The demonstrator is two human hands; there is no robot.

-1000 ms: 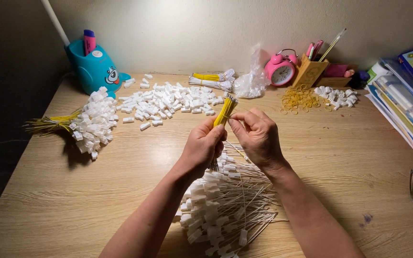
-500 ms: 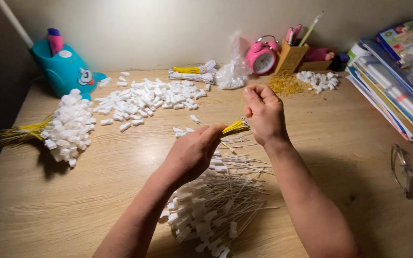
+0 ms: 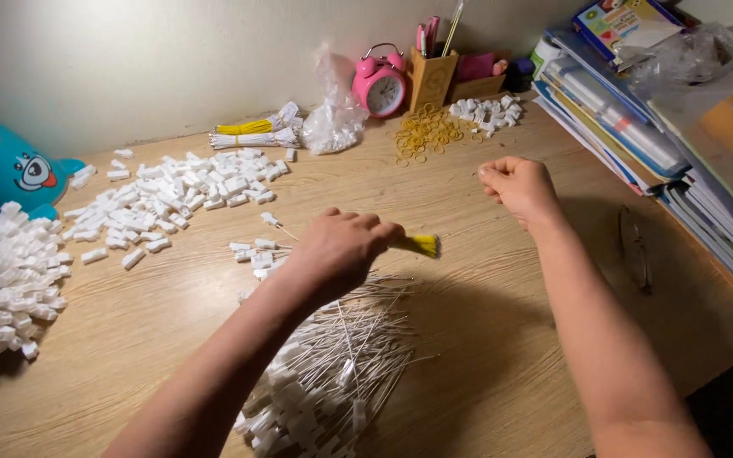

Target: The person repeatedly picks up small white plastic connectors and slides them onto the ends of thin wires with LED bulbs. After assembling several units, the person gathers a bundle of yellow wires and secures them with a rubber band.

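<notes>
Change vs 0.5 s ago: hands have drawn apart. Right hand (image 3: 517, 187) was just above the left one w/ the yellow bundle between them; now it sits off to the right, well apart. Left hand (image 3: 341, 248) lower and nearer centre of the desk.
Left hand: closed in a fist round the yellow bundle (image 3: 422, 245); only the bundle's yellow end sticks out to the right of the knuckles.
Right hand: fingers curled shut, thumb and forefinger pinched; something very thin may be in the pinch, can't tell what.
Bundle position: above the wooden desk (image 3: 502, 339), just over the top edge of the tag heap.
Tag heap: white tags w/ thin stems (image 3: 332, 365), fanned out under the left forearm, which hides part of it.
Loose clips: small white plastic pcs (image 3: 180, 191) spread across the desk's far left-centre; a denser pile (image 3: 10, 280) at the left edge.
Back row: tied yellow-and-white bundles (image 3: 252, 134), clear plastic bag (image 3: 332, 114), pink alarm clock (image 3: 379, 85), wooden pen holder (image 3: 433, 76).
Near the clock: heap of yellow rubber bands (image 3: 426, 131), a few more white pcs (image 3: 485, 110) beside it.
Right side: stack of books (image 3: 680, 144) along the desk edge; spectacles (image 3: 635, 250) just beside the right forearm.
Left edge: teal toy-shaped object (image 3: 2, 174), partly cut off.
</notes>
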